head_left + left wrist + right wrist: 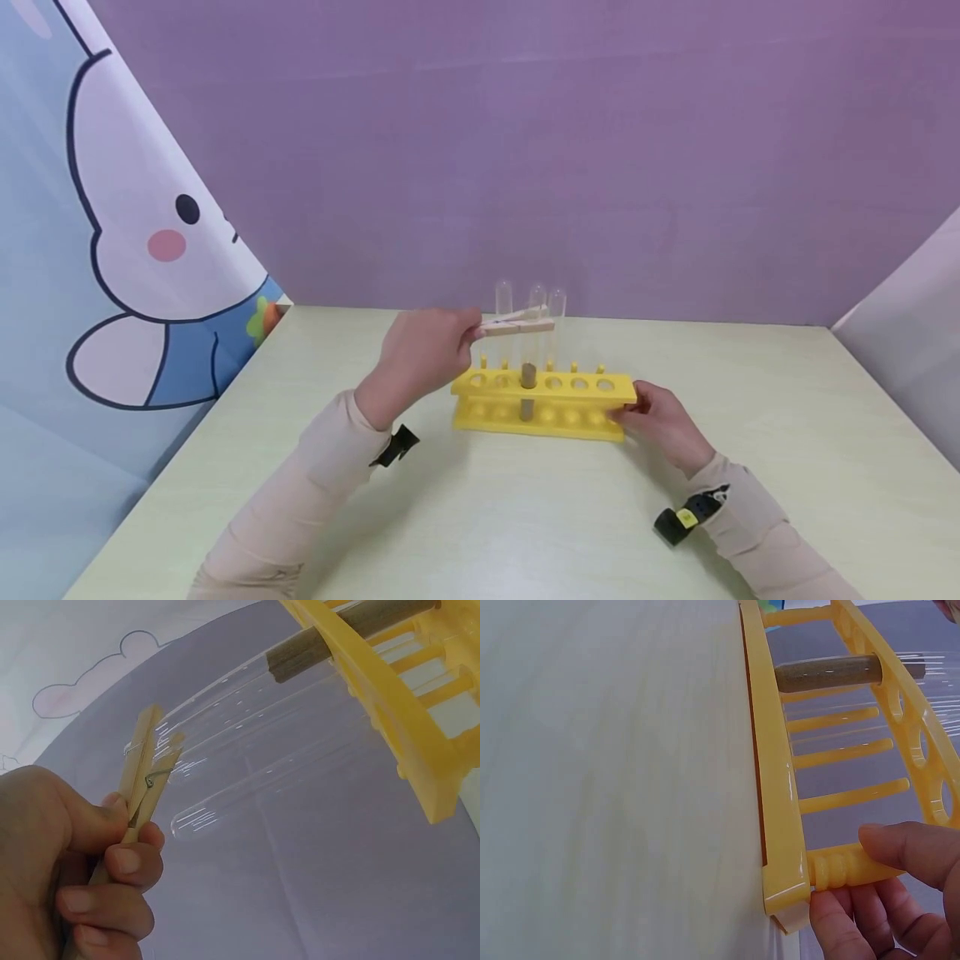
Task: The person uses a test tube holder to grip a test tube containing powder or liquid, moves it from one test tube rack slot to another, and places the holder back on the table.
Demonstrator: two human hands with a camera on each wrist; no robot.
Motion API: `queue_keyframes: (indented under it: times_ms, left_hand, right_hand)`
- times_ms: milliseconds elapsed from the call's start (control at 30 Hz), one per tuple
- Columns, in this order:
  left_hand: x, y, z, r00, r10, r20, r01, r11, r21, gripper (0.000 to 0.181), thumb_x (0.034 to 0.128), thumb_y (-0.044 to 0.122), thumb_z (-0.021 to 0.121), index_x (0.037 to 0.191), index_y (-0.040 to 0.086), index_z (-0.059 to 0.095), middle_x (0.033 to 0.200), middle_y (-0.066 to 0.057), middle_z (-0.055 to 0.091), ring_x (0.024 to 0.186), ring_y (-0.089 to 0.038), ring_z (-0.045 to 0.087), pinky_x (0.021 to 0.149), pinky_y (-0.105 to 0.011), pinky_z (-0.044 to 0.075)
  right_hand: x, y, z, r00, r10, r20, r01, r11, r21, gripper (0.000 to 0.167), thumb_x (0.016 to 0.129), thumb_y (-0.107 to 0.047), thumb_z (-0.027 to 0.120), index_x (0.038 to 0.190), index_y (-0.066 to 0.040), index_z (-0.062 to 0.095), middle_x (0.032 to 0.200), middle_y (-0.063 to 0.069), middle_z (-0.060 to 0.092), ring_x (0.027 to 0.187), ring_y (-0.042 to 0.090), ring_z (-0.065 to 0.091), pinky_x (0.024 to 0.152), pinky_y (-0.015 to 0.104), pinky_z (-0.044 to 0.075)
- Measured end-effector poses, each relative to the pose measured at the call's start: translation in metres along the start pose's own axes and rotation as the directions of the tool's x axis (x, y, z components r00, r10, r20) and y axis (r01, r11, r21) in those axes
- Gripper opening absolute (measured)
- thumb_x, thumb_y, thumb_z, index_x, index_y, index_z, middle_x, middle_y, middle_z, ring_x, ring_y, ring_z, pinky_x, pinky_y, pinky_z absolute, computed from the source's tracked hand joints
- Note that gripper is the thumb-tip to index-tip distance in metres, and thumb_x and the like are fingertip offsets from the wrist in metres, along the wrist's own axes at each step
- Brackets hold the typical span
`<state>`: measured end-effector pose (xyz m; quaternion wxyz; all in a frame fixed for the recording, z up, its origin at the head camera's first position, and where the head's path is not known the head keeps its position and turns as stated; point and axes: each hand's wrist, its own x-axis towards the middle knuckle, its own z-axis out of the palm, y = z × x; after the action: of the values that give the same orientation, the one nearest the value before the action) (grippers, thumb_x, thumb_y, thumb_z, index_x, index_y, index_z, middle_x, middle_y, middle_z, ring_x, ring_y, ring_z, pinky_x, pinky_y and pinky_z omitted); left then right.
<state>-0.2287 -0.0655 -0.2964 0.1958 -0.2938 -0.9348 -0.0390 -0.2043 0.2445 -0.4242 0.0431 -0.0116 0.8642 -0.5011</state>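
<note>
While the left hand [423, 354] pinches the wooden clamp [517, 328], the brown-filled test tube [528, 375] stands upright in the yellow rack [570, 397] right of that grip, crosswise to the clamp and nearer to it than to the right hand [667, 425], which holds the rack's end post [836, 870].

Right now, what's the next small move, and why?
Probably seat the wooden test tube clamp squarely around the test tube with brown contents: the left hand holds it across that tube's upper part, but whether it grips is unclear. The right hand grips the end of the yellow test tube rack, which should steady it.
</note>
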Motion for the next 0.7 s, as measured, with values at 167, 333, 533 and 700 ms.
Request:
queue_keyframes:
  times_ms: [167, 333, 533, 700]
  left_hand:
    - [0.0024, -0.0001, -0.0009, 1.0, -0.005, -0.001, 0.005, 1.0, -0.007, 0.026, 0.0943, 0.023, 0.055, 0.07, 0.017, 0.049, 0.05, 0.006, 0.024, 0.045, -0.011, 0.021, 0.042, -0.026, 0.017]
    - [0.0048, 0.0003, -0.002, 1.0, -0.008, 0.007, 0.008, 1.0, 0.0, 0.025, 0.0942, 0.024, 0.055, 0.071, 0.017, 0.051, 0.049, 0.006, 0.027, 0.044, -0.011, 0.022, 0.041, -0.026, 0.018]
    - [0.0063, 0.0005, -0.0042, 1.0, -0.013, 0.027, 0.012, 1.0, 0.01, 0.022, 0.0945, 0.025, 0.055, 0.074, 0.017, 0.054, 0.049, 0.006, 0.03, 0.044, -0.011, 0.024, 0.041, -0.026, 0.019]
    - [0.0059, -0.0001, -0.0058, 1.0, -0.009, 0.02, 0.009, 1.0, 0.013, 0.023, 0.0946, 0.025, 0.054, 0.073, 0.017, 0.053, 0.049, 0.005, 0.028, 0.044, -0.011, 0.023, 0.041, -0.026, 0.018]
  right_hand:
    - [0.0003, 0.0008, -0.0002, 1.0, 0.004, -0.003, -0.004, 1.0, 0.005, 0.038, 0.087, -0.008, 0.066, 0.119, 0.006, 0.052, 0.103, 0.014, 0.056, 0.087, 0.023, 0.046, 0.068, 0.024, 0.044]
    - [0.0005, 0.0012, -0.0003, 1.0, 0.007, -0.002, -0.007, 1.0, 0.011, 0.038, 0.087, -0.008, 0.066, 0.119, 0.006, 0.052, 0.1, 0.013, 0.055, 0.086, 0.022, 0.046, 0.067, 0.024, 0.043]
    - [0.0011, 0.0015, 0.0, 1.0, 0.01, -0.005, -0.01, 1.0, 0.005, 0.039, 0.086, -0.009, 0.066, 0.119, 0.006, 0.052, 0.099, 0.012, 0.055, 0.085, 0.022, 0.046, 0.066, 0.024, 0.043]
    - [0.0018, 0.0018, 0.0003, 1.0, 0.006, -0.003, -0.006, 1.0, 0.011, 0.037, 0.086, -0.009, 0.066, 0.118, 0.006, 0.052, 0.098, 0.012, 0.055, 0.085, 0.022, 0.046, 0.066, 0.024, 0.043]
